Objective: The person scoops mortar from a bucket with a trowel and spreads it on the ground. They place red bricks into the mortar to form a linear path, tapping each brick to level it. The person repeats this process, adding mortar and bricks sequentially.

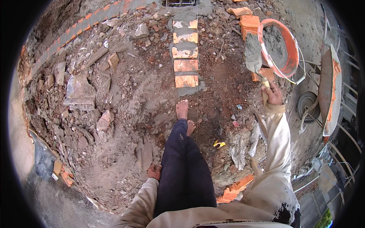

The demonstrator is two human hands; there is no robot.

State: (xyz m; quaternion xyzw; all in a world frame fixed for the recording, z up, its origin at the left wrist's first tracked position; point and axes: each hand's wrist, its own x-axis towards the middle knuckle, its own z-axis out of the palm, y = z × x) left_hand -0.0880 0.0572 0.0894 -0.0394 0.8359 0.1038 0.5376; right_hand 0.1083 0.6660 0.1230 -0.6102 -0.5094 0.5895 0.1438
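Note:
My right hand (273, 93) grips the handle of a trowel (253, 51) whose blade carries grey mortar, beside an orange bucket (292, 55) containing more mortar. My left hand (154, 171) rests curled against my dark trouser leg; whatever it might hold is hidden. Ahead of my bare feet (182, 108), a short column of bricks (186, 65) lies in grey mortar, alongside a taut string. Loose orange bricks (249, 22) are stacked left of the bucket.
A wheelbarrow (330, 91) stands on the right. A curved brick course (76, 30) runs along the upper left. Rubble (80, 95) covers much of the dirt. A dark opening (178, 3) is at the top; more bricks (234, 192) lie behind me on the right.

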